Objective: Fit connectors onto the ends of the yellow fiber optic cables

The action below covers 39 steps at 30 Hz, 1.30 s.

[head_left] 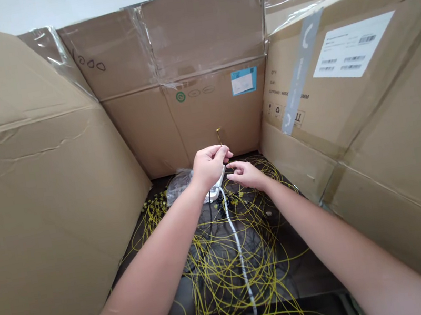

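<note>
Near the back of the dark surface, my left hand (209,167) pinches a thin yellow wire (219,138) between thumb and fingers. The wire's end stands up above the fingertips and has a small yellow tip. My right hand (248,175) is just right of it and slightly lower, its fingertips close to the lower part of the wire. Its thumb and forefinger look apart. Under the hands lies a white power strip (215,194), partly hidden by my left hand, with a white cable (237,244) running toward me. A tangle of yellow wires (230,282) spreads over the surface.
Cardboard walls rise on three sides: the left panel (42,205), the back panel (141,126) and the right panel (390,134). A clear plastic bag (178,185) lies left of the power strip. Small yellow pieces (156,202) sit at the left back.
</note>
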Available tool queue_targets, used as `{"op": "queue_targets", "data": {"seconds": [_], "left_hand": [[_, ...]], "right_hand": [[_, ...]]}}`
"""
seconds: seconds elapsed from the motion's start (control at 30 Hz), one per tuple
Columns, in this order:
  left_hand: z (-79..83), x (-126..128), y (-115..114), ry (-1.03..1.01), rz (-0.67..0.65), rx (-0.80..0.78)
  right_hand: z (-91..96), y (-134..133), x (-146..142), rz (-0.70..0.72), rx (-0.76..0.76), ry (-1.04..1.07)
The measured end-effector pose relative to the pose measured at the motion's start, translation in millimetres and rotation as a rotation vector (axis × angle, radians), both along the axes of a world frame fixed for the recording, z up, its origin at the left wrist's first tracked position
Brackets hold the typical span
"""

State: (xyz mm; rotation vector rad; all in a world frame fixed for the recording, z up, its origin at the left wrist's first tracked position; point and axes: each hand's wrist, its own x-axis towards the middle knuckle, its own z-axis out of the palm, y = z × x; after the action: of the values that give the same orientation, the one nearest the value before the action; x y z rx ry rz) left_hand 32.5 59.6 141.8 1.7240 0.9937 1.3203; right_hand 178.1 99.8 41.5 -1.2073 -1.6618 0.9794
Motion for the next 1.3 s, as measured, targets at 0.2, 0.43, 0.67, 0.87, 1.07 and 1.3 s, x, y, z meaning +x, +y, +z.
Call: {"op": "queue_targets", "data": {"seconds": [0.2,0.43,0.67,0.87,1.07,1.3], "left_hand": [[16.4,-4,-14,-0.084,-0.007,-0.017],[38.6,-15,-27,-0.140,-0.012,0.072],[67.0,-29,-43,-0.224,0.075,0.193],[92.7,-50,-54,-0.294,0.136,0.277],[106.1,-82,-47,-0.415,0.189,0.390],[111.8,-103,-41,-0.565,0.340,0.326]], "right_hand": [[-34.4,25,4,-0.166,-0.043,-0.145],[-57.9,40,19,-0.254,-0.157,-0.254],[-66.4,46,35,-0.285,-0.255,-0.337],[-68.6,48,44,-0.338,-0.301,-0.330],[-66.8,49,48,-0.367,-0.277,-0.240],[-57.8,48,55,-0.380,-0.281,-0.081]]}}
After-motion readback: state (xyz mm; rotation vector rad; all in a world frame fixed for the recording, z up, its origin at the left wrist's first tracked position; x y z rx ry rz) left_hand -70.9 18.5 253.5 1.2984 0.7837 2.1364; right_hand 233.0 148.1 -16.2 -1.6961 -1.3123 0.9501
